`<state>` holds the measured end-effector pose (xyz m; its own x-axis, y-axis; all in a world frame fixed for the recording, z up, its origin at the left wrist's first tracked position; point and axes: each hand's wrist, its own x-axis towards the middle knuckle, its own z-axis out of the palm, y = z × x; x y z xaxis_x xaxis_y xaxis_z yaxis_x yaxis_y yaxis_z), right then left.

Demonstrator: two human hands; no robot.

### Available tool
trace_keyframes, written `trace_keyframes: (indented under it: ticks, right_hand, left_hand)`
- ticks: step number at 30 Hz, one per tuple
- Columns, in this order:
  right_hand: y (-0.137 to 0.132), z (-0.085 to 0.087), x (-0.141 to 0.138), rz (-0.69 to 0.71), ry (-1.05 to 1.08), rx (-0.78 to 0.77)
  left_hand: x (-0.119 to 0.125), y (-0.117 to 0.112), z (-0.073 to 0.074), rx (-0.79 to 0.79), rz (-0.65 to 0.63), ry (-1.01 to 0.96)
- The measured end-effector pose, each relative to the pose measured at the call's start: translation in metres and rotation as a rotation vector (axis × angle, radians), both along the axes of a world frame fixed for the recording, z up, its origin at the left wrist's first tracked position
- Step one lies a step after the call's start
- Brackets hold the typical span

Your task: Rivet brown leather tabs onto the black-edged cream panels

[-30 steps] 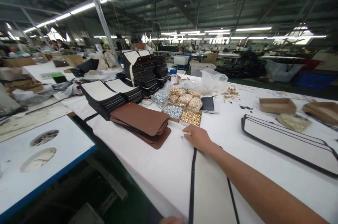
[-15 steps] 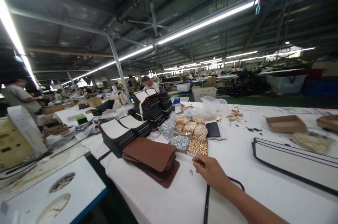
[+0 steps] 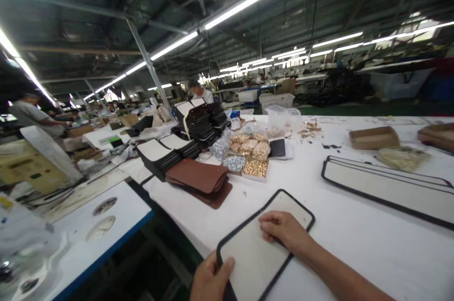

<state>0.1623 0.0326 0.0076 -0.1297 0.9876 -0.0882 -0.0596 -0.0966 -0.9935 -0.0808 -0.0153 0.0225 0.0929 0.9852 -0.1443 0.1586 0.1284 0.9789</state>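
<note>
A white panel with black edging point(image 3: 255, 253) lies on the white table point(image 3: 347, 235) in front of me. My left hand point(image 3: 209, 279) grips its near left corner, thumb on top. My right hand point(image 3: 285, 231) rests on the panel's middle with fingers curled; whether it holds anything small I cannot make out. Just beyond are boxes of gold studs point(image 3: 254, 167) and silver studs point(image 3: 233, 162), and a stack of brown leather pieces point(image 3: 198, 178).
Stacks of white and black panels point(image 3: 159, 154) stand behind the brown pieces. Long black-edged panels point(image 3: 386, 185) and brown trays point(image 3: 374, 137) lie to the right. A lower white bench point(image 3: 88, 239) sits left across a gap. Other people work at the left and behind the stacks.
My right hand has drawn back from the stud boxes onto the panel. The panel now lies tilted nearer me, and my left hand has come up to grip its corner.
</note>
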Motion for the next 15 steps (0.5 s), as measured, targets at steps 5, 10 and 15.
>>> trace_keyframes:
  ticks: [5, 10, 15]
  right_hand:
    - [-0.013, 0.017, 0.013, 0.008, -0.096, 0.021]
    - [-0.013, 0.038, 0.018, -0.008, -0.304, 0.347]
    - [-0.002, 0.029, 0.016, -0.076, -0.395, 0.666]
  left_hand:
    - [0.009, 0.016, 0.002, 0.019, -0.056, 0.067]
    - [0.027, 0.033, 0.014, 0.035, -0.136, 0.092]
    - [0.043, 0.043, 0.013, 0.146, -0.125, 0.204]
